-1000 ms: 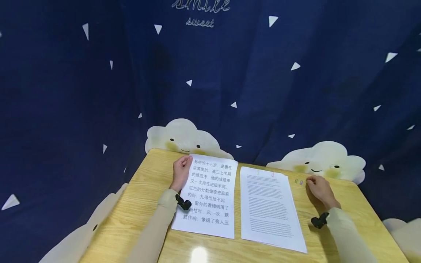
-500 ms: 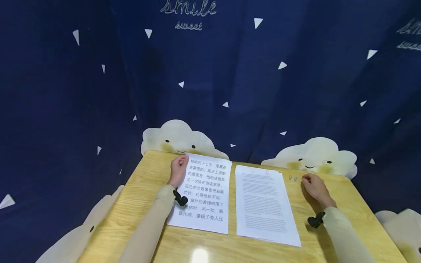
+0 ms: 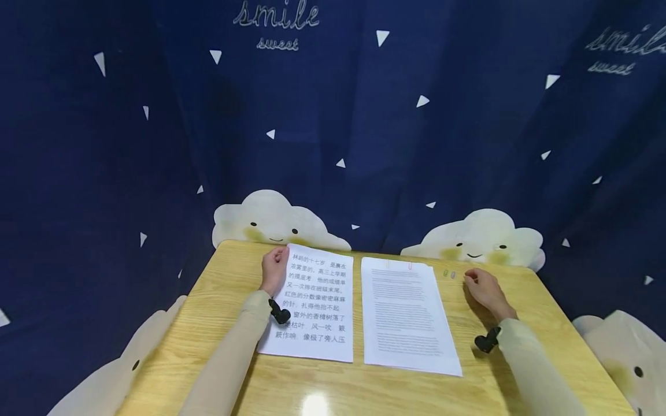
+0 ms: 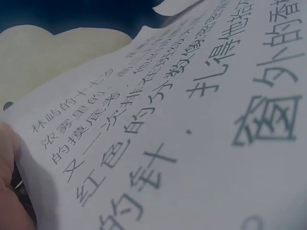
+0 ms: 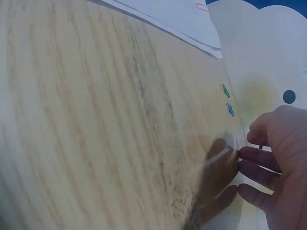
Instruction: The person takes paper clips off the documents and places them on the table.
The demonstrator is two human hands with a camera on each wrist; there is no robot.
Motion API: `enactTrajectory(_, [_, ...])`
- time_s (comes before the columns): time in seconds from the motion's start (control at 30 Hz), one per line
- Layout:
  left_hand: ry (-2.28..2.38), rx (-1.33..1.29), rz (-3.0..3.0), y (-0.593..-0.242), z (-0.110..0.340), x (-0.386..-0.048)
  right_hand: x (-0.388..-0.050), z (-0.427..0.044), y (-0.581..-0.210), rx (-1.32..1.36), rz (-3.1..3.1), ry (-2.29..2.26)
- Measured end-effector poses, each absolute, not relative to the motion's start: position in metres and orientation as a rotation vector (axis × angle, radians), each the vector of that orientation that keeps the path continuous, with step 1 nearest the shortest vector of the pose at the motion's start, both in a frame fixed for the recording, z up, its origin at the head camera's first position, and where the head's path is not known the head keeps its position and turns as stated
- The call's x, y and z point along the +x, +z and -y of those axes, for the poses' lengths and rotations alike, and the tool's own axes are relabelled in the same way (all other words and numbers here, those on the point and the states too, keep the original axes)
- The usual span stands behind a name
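Note:
At the top left corner of a large-print sheet point(image 3: 317, 300), my left hand point(image 3: 274, 270) pinches the paper edge. The left wrist view shows part of this hand point(image 4: 10, 182) beside the sheet point(image 4: 192, 153), whose edge curves there. My right hand point(image 3: 486, 290) rests on the table with loosely bent fingers and holds nothing visible. Just left of it lie a green paper clip point(image 3: 445, 273) and a blue one point(image 3: 453, 275). In the right wrist view, fingertips of this hand point(image 5: 283, 167) touch the wood near the green clip point(image 5: 226, 90) and blue clip point(image 5: 230, 109).
Between the hands lies a stack of small-print pages point(image 3: 408, 318), with a pink clip point(image 3: 410, 266) and a pale clip point(image 3: 387, 264) on its top edge. Behind the wooden table point(image 3: 291, 387) hangs a dark blue curtain point(image 3: 312, 92) with clouds and white triangles.
The head view has turned to the right, so the table, papers and hands appear farther left. Both hands keep their places relative to the papers and clips.

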State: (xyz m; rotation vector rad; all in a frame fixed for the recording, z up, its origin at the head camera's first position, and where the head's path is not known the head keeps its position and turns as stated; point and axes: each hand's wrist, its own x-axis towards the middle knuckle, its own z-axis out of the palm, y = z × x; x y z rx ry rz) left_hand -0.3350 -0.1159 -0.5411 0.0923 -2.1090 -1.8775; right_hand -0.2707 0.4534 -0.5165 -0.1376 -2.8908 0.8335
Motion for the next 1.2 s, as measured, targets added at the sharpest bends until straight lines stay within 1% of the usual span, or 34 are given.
enactTrajectory(0.3, [-1.747, 0.116, 2.164, -0.534, 0.112, -0.341, -0.265, -0.454, -0.511, -0.182, 2.877, 0.854])
enactTrajectory(0.47, [-1.628, 0.095, 2.201, -0.524, 0.102, -0.338, -0.262, -0.458, -0.511, -0.109, 2.847, 0.833])
enactTrajectory(0.63, [-1.626, -0.033, 2.224, -0.507, 0.074, -0.33, -0.257, -0.457, -0.512, -0.07, 2.837, 0.807])
enactTrajectory(0.8, [-1.661, -0.186, 2.227, -0.5, 0.037, -0.326, -0.252, -0.453, -0.514, -0.098, 2.84, 0.815])
enactTrajectory(1.0, [-1.706, -0.34, 2.381, -0.505, -0.003, -0.325, -0.25, -0.446, -0.516, -0.123, 2.825, 0.842])
enactTrajectory(1.2, [-1.586, -0.497, 2.467, -0.516, -0.029, -0.328, -0.251, -0.436, -0.519, -0.043, 2.804, 0.871])
